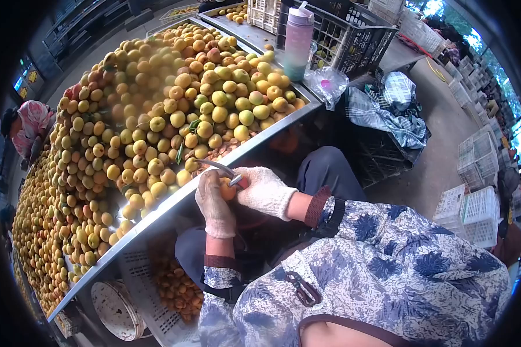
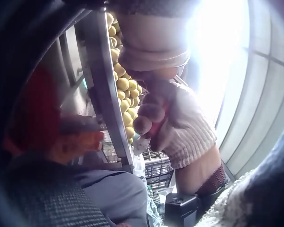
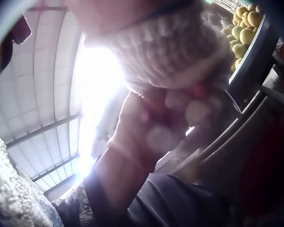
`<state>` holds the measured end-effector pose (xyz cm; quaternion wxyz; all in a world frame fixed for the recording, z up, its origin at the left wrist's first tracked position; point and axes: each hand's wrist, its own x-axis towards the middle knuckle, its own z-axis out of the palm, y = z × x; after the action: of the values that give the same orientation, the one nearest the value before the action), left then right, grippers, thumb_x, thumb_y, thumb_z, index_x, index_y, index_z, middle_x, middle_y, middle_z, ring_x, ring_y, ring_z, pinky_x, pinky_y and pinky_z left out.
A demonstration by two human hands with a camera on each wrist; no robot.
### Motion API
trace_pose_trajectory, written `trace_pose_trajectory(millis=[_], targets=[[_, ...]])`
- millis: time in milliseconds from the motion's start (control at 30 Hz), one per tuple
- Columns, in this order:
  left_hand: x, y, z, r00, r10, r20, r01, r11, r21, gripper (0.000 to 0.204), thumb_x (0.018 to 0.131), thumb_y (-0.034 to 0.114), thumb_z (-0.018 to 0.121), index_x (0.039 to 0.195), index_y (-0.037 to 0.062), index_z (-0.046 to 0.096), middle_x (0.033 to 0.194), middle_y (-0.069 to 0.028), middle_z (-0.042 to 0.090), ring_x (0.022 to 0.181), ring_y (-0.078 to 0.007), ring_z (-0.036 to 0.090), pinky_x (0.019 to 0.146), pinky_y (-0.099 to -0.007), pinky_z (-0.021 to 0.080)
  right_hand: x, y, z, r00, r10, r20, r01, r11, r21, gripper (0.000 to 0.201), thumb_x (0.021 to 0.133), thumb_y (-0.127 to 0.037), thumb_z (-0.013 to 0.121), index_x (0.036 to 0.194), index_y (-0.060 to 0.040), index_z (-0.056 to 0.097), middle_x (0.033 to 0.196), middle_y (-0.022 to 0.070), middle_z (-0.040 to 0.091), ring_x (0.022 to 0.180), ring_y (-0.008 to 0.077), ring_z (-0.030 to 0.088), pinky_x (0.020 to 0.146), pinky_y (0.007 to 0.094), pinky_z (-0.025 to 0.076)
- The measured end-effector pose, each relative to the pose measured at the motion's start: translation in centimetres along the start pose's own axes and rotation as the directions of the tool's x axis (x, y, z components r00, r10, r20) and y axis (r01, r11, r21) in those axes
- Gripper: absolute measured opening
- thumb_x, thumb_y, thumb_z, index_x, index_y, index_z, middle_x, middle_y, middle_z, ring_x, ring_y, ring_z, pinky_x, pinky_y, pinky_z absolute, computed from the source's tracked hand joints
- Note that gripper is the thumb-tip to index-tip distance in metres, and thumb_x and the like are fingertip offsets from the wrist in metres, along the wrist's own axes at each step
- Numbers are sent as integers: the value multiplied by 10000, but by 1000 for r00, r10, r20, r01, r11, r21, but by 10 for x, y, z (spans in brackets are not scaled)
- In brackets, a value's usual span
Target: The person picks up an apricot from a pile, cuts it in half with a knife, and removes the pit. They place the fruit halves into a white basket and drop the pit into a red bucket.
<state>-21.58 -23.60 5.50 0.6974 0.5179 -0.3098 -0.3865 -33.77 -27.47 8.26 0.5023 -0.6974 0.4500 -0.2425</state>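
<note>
My left hand (image 1: 213, 208), in a thin work glove, holds an orange-yellow apricot (image 1: 227, 189) in front of the metal table edge. From the right, my right hand (image 1: 266, 188), in a white knitted glove, grips a knife with a red handle (image 1: 242, 183) and a curved blade (image 1: 215, 165). The blade reaches over the left fingertips, and the tool's metal neck lies against the fruit. Bare fingers (image 2: 149, 113) curl round the red handle in the left wrist view. The right wrist view is blurred, with the left glove (image 3: 137, 127) below the right one.
Apricots (image 1: 156, 121) heap the metal-rimmed table (image 1: 173, 199). On its far corner stand a bottle (image 1: 298, 43) and a plastic bag (image 1: 328, 85). Below are a crate (image 1: 136, 266) of orange fruit pieces and a white bucket (image 1: 117, 309). A draped black crate (image 1: 382, 153) stands right; another person (image 1: 32, 127) sits left.
</note>
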Motion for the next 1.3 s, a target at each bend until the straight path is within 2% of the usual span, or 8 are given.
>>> trace_pose_trajectory(millis=[33, 100, 200, 333, 467, 667, 1000, 1300], targets=[[2, -4, -1, 995, -103, 4, 103, 986, -129, 253, 988, 246, 536, 931, 21, 635, 858, -17, 583, 790, -104, 530, 729, -258, 438, 2, 6, 3, 1000, -23, -5, 23, 1000, 7, 204, 791, -121, 587, 975, -87, 666, 960, 210, 676, 979, 405, 632, 840, 458, 508], [0, -7, 0, 996, -85, -1, 84, 989, -123, 231, 990, 228, 543, 921, 27, 633, 841, -7, 581, 770, -85, 523, 703, -245, 432, 2, 14, 11, 999, -35, -3, 35, 999, 11, 236, 794, -106, 588, 1017, -94, 664, 967, 211, 676, 978, 408, 633, 838, 463, 509], [2, -15, -3, 996, -62, -57, 57, 995, -86, 196, 994, 195, 556, 903, 35, 627, 802, 14, 578, 732, -53, 509, 657, -219, 415, 4, 17, 21, 995, -3, -100, -21, 970, -241, 376, 828, -116, 590, 1204, -121, 595, 918, 191, 684, 928, 404, 651, 796, 494, 515], [8, -15, -7, 989, -19, -144, 21, 1000, 10, 201, 1006, 198, 554, 910, 36, 624, 761, 29, 571, 695, -38, 496, 631, -198, 407, 13, 7, 22, 982, -66, -178, -11, 915, -404, 312, 825, -143, 619, 1122, -58, 575, 884, 167, 682, 863, 378, 658, 751, 494, 517], [17, -23, -8, 972, -54, -230, 52, 999, -14, 245, 1017, 235, 546, 924, 23, 625, 785, 5, 602, 699, -59, 536, 650, -213, 447, 24, -11, 17, 995, -31, -98, -24, 859, -512, 320, 833, -166, 628, 1132, -73, 560, 883, 148, 680, 859, 371, 663, 731, 495, 516], [12, -4, 0, 923, -230, -310, 185, 968, -169, 321, 1032, 281, 509, 922, 4, 627, 788, -30, 623, 689, -87, 567, 620, -233, 463, 23, -11, 22, 996, -40, -81, -10, 844, -537, 256, 844, -164, 610, 1073, -63, 557, 892, 177, 677, 870, 384, 662, 735, 507, 514], [4, -11, -8, 948, -99, -303, 55, 987, -151, 312, 1041, 221, 474, 853, 2, 593, 751, -34, 595, 648, -85, 556, 594, -229, 474, 15, -4, 41, 995, 48, -86, -82, 887, -454, 251, 881, -216, 591, 1081, -67, 560, 896, 201, 685, 892, 413, 662, 769, 527, 514], [1, -18, -14, 967, -80, -243, 66, 996, -65, 252, 1022, 165, 491, 852, 16, 603, 748, -13, 588, 654, -75, 539, 595, -228, 458, 10, 2, 43, 990, 136, -44, -142, 908, -394, 224, 895, -192, 552, 1075, -62, 574, 951, 234, 675, 953, 421, 647, 817, 517, 509]])
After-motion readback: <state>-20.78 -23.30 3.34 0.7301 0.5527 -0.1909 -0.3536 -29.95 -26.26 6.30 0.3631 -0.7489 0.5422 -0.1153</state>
